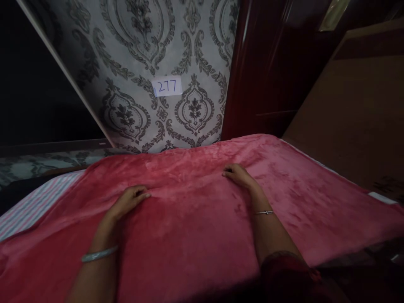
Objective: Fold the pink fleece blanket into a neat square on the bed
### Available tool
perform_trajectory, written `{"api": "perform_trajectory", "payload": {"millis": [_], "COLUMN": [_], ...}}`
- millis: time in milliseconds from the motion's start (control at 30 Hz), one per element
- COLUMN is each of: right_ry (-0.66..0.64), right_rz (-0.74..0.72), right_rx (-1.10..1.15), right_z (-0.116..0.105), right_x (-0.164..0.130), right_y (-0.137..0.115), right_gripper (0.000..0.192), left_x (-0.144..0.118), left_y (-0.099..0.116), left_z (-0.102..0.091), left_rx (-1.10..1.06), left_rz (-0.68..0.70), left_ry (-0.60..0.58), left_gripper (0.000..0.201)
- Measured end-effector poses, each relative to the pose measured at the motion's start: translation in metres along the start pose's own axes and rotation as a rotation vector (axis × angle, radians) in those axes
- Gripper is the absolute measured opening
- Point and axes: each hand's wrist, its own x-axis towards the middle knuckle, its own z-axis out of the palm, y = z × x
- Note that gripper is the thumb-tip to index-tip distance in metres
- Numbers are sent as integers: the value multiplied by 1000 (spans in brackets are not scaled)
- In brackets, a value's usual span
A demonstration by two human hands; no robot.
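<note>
A red fleece blanket [195, 219] lies spread flat over the bed, its long axis running from nine to three o'clock. The left hand [129, 201] and right hand [238, 174] rest on it, fingers loosely curled, gripping nothing.

One readable marking: "277" on a wall label.

From my feed I read the number 277, handwritten in blue ink on a small white paper label [167, 86]. The label sits on the grey damask-patterned wallpaper [132, 63], roughly centred on the wall above the far edge of the bed, its lower edge tilted slightly. I find no brand, print or other lettering anywhere else in view; the dark corners at left and upper right are too dim for me to read anything.
</note>
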Motion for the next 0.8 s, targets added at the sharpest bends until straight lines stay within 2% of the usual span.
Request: {"api": "perform_trajectory", "payload": {"millis": [167, 267, 400, 467, 533, 633, 700, 800], "right_ry": [30, 13, 24, 39, 61, 138, 221, 364], "right_rz": [-13, -13, -30, -37, -42, -41, -23, 26], "right_rx": [29, 43, 68, 78, 85, 89, 82, 54], "right_z": [-2, -2, 4, 9, 14, 9, -5, -35], "right_x": [0, 1, 2, 3, 4, 5, 3, -10], "right_y": [-1, 3, 8, 8, 9, 17, 32, 64], "right_gripper": [10, 14, 11, 9, 8, 7, 12, 13], "left_x": [5, 14, 36, 45, 51, 52, 53, 55], "left_y": [3, 27, 79, 100, 111, 107, 97, 84], "left_z": [4, 18, 63, 89, 111, 131, 136, 137], "left_rx": [117, 176, 317, 413, 469, 462, 441, 414], "left_rz": [7, 85, 227, 231, 211, 202, 234, 299], "left_ry": [-4, -6, -4, -11, 26, 167, 225, 253], "left_gripper": [40, 44, 42, 34, 25, 21, 20, 19]}}
